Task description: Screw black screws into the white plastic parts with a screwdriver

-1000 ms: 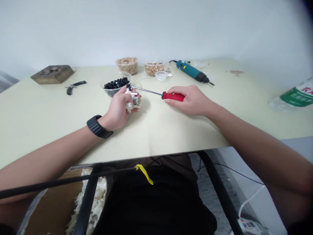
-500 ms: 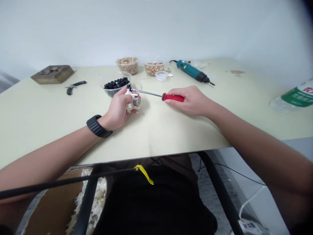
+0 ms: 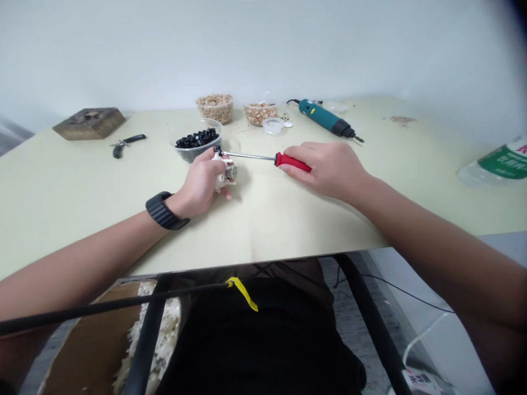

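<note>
Closed around a small white plastic gearbox with a silvery motor (image 3: 231, 171) is my left hand (image 3: 201, 179), just in front of the bowl of black parts. A small black piece (image 3: 218, 149) sits at the top of the white housing, by my fingertips. My right hand (image 3: 325, 167) grips the red handle of a screwdriver (image 3: 290, 161). Its metal shaft points left, and the tip meets or nearly meets the black piece; the exact contact is too small to tell. Part of the gearbox is hidden by my left fingers.
Behind my left hand stands a clear bowl of black parts (image 3: 197, 140). Farther back are two tubs of small tan pieces (image 3: 214, 108) (image 3: 261, 114), a clear lid (image 3: 273, 126) and a teal rotary tool (image 3: 325, 118). Pliers (image 3: 128, 144), a block (image 3: 89, 124) and a bottle (image 3: 500, 163) flank them.
My right hand has shifted slightly right and tipped, so the screwdriver lies a little flatter. My left hand keeps hold of the gearbox, with its lower fingers slightly moved.
</note>
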Demonstrator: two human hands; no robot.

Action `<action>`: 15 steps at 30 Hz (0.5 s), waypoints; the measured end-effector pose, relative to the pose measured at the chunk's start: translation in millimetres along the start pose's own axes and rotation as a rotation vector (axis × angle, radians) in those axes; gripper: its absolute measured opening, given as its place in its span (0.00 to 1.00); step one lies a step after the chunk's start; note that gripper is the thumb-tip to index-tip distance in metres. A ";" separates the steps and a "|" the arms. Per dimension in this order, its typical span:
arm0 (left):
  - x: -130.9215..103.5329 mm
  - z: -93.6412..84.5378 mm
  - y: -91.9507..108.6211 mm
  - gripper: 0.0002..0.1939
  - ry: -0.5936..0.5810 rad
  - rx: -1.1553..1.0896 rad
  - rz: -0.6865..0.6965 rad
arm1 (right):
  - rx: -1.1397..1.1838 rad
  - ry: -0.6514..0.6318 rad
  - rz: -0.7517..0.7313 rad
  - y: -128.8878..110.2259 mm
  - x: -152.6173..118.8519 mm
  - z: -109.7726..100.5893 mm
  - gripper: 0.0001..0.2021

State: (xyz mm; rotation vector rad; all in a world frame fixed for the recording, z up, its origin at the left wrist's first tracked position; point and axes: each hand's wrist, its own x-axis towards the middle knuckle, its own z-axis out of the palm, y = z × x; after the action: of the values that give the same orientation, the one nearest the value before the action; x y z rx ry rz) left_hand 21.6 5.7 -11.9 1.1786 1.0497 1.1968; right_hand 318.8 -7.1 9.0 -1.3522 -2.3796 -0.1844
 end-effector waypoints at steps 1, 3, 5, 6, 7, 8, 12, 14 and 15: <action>-0.7 -0.1 -1.0 0.19 -0.004 0.016 0.018 | 0.046 -0.027 0.014 0.3 0.9 -0.6 0.22; -2.0 -0.7 -3.0 0.18 -0.022 0.064 0.065 | 0.193 -0.100 0.057 4.7 3.8 -1.7 0.22; -2.7 -1.4 -4.5 0.17 -0.046 0.111 0.101 | 0.350 -0.167 0.091 13.2 7.2 -2.6 0.20; -2.6 -1.7 -5.1 0.17 -0.056 0.128 0.108 | 0.411 -0.187 0.093 17.9 8.6 -2.9 0.19; -2.0 -1.9 -5.7 0.17 -0.062 0.135 0.107 | 0.455 -0.190 0.084 22.0 9.6 -2.8 0.18; -1.0 -2.1 -6.2 0.17 -0.064 0.132 0.099 | 0.481 -0.176 0.072 25.0 10.3 -2.4 0.19; 4.2 -1.7 -7.6 0.19 -0.040 0.052 0.036 | 0.366 -0.059 0.042 20.3 8.3 2.3 0.15; 5.0 -0.8 -7.6 0.20 -0.028 0.020 0.015 | 0.234 -0.012 0.033 11.8 5.9 4.6 0.15; 4.5 -0.2 -7.3 0.19 -0.025 0.016 0.015 | 0.193 -0.001 0.032 8.3 5.0 5.0 0.17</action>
State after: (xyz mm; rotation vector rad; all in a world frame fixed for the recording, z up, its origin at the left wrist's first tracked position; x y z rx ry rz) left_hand 22.6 10.3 -19.2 1.2128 1.0349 1.1839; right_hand 322.3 2.7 5.8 -1.2988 -2.3069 0.0539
